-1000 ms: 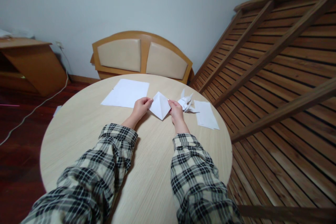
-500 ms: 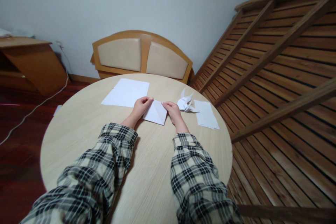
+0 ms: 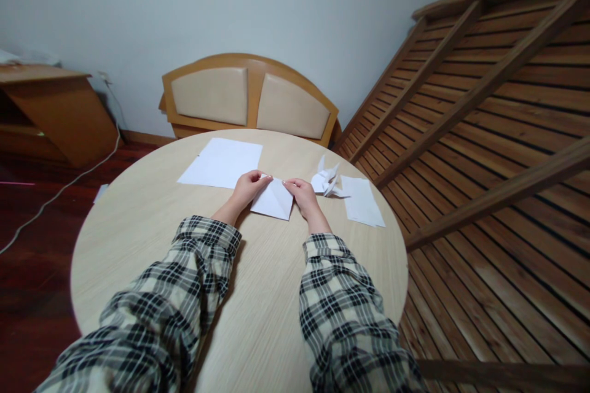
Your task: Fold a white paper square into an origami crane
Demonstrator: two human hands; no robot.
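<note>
A small folded white paper (image 3: 273,201) with a diagonal crease lies on the round table between my hands. My left hand (image 3: 249,188) pinches its upper left edge between thumb and fingers. At its upper right corner, my right hand (image 3: 302,194) grips the paper in the same way. Just right of my right hand stands a folded white paper figure (image 3: 327,179) with pointed parts. Behind my left hand a larger white sheet (image 3: 221,161) lies flat.
Several white paper pieces (image 3: 362,201) lie near the right rim of the round table (image 3: 133,221). Beyond the table is a wooden headboard (image 3: 252,92). A slatted wooden frame (image 3: 483,116) leans at the right. On the left are a desk (image 3: 59,110) and a white cable.
The fingertips of my left hand have moved slightly right along the paper's top edge, closer to my right fingertips. My right fingertips have shifted slightly left.
</note>
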